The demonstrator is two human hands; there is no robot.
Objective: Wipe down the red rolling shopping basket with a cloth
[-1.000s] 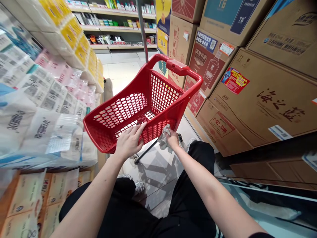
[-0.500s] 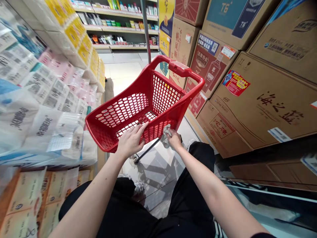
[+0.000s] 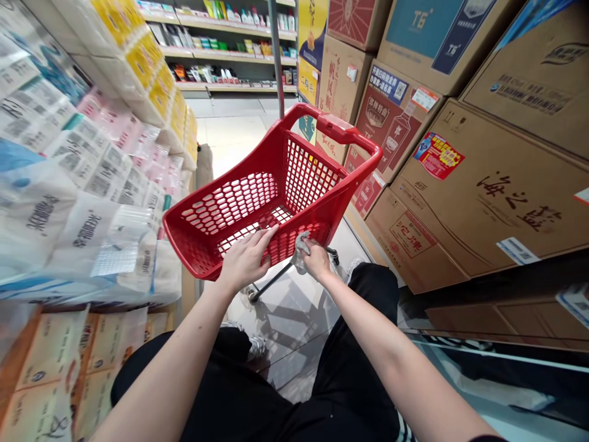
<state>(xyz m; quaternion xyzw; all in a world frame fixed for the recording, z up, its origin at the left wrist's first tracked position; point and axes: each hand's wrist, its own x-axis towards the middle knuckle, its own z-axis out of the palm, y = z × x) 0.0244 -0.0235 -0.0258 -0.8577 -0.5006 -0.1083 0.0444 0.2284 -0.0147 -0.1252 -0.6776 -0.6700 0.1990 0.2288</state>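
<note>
A red plastic shopping basket [image 3: 239, 202] is tilted up in front of me, its open side facing me and its handle [image 3: 340, 130] at the top. My left hand [image 3: 243, 261] grips the near rim, fingers curled over the edge. My right hand [image 3: 316, 259] is closed on a crumpled grey cloth [image 3: 301, 245] and presses it against the basket's near wall, to the right of my left hand. A black rod [image 3: 271, 282] runs down from the basket toward a small wheel on the floor.
Wrapped paper packs [image 3: 69, 184] are stacked on my left, brown cartons [image 3: 483, 190] on my right. A narrow tiled aisle [image 3: 230, 135] runs ahead to shelves of bottles [image 3: 230, 43]. My black-trousered legs [image 3: 350, 380] fill the bottom.
My right hand has slid the cloth a little left and up along the basket wall. The basket has shifted slightly right and up; my left hand keeps its grip.
</note>
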